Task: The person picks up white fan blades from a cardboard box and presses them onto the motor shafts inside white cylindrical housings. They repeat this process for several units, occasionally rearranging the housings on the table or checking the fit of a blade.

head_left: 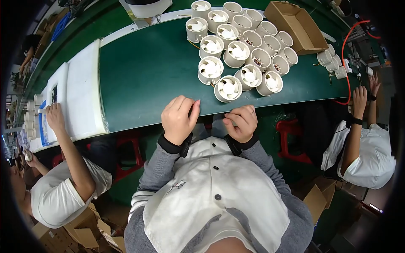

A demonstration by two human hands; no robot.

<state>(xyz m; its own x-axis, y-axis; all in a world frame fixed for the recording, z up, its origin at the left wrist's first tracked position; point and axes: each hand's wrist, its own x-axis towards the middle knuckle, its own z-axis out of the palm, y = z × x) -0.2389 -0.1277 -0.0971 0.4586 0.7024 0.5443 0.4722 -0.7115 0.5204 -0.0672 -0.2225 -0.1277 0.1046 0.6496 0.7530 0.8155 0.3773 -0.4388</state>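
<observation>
Loosely curled fingers make a narrow, empty-looking grip on both sides; no object shows in either hand, though the palms are hidden.

At the far left, a co-worker's hand point(55, 118) reaches onto a white sheet point(84, 90), near more white housings point(29, 120). Toward the middle, the person's left hand point(180, 120) is at the near edge of the green table point(139, 80), knuckles up, thumb beside the folded fingers. Ahead of it and to its right, a cluster of round white housings stands on the table. Those on its left and near sides are fan housings point(236, 53) with white blades in place; those toward the right and back are bladeless housings point(271, 44), some with wires showing inside. The right hand point(242, 123) is by the same edge, thumb close to the bent fingers, below the nearest fan housings and apart from them. Further right come a cardboard box point(295, 25), a small group of housings point(333, 63) and a red hose point(348, 71).

The step in hand looks like a pause between handlings, with no housing touched. Any next move on one would call for opening the fingers and reaching forward over the edge.
</observation>
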